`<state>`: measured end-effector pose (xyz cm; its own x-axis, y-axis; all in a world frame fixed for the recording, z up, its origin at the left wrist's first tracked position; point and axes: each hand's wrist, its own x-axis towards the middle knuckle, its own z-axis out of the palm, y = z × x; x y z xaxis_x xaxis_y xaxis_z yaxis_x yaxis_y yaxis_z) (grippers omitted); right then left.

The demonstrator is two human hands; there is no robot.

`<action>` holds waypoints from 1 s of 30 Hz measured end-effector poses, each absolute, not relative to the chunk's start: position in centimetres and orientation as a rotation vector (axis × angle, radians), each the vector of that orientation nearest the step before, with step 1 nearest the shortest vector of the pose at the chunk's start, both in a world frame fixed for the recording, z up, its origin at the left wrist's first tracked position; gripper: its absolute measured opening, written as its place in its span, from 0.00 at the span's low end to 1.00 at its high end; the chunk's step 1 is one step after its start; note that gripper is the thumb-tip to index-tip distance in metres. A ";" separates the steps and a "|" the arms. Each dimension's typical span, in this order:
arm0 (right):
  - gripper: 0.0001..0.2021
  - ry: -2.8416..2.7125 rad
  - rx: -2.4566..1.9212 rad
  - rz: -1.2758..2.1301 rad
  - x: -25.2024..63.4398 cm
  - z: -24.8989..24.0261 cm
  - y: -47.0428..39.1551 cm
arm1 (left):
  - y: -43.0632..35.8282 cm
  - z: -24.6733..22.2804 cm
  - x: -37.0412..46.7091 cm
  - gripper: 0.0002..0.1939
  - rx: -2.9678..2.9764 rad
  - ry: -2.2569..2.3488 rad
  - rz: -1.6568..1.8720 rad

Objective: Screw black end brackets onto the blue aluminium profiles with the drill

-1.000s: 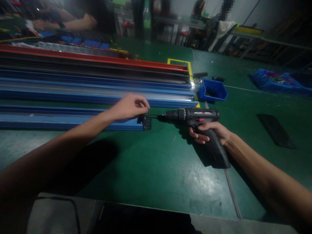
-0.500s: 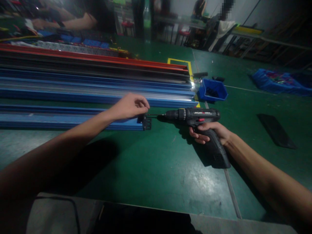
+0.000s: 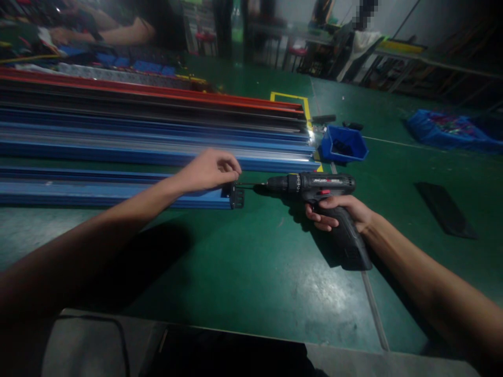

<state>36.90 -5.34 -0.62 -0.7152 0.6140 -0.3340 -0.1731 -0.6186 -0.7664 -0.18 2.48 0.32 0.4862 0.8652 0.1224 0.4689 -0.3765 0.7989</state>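
Note:
My right hand [image 3: 334,212] is wrapped around the grip of a black cordless drill [image 3: 314,184], which points left. Its long thin bit [image 3: 247,186] reaches a black end cap [image 3: 237,198] at the right end of a blue metal profile [image 3: 188,201]. My left hand [image 3: 214,170] rests over that end of the profile, fingers curled and thumb and forefinger pinched just above the end cap. Whatever lies between those fingertips, if anything, is too small to make out.
Several long blue, black and red profiles [image 3: 157,139] lie behind on the green table [image 3: 243,267]. A blue bin [image 3: 343,144] stands at their right end. Farther right are a flat black object [image 3: 446,209] and a blue tray [image 3: 444,128]. Another person's arm [image 3: 126,34] is across the table.
Both hands, the drill and the profile stay in nearly the same places. Only a slight shift of the camera view shows.

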 end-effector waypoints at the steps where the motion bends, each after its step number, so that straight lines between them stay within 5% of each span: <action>1: 0.10 -1.020 -0.816 2.332 36.9 -0.6 -5.3 | 2.5 0.3 -0.2 0.09 2.017 1.098 0.705; 30: 0.10 -1.031 -0.811 2.335 36.9 -0.6 -5.3 | 2.3 0.6 0.0 0.11 1.996 1.116 0.687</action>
<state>36.89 -5.31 -0.60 -0.7206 0.6108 -0.3280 -0.1691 -0.6136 -0.7713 0.03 2.26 0.64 0.4794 0.8724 0.0958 0.4782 -0.3512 0.8050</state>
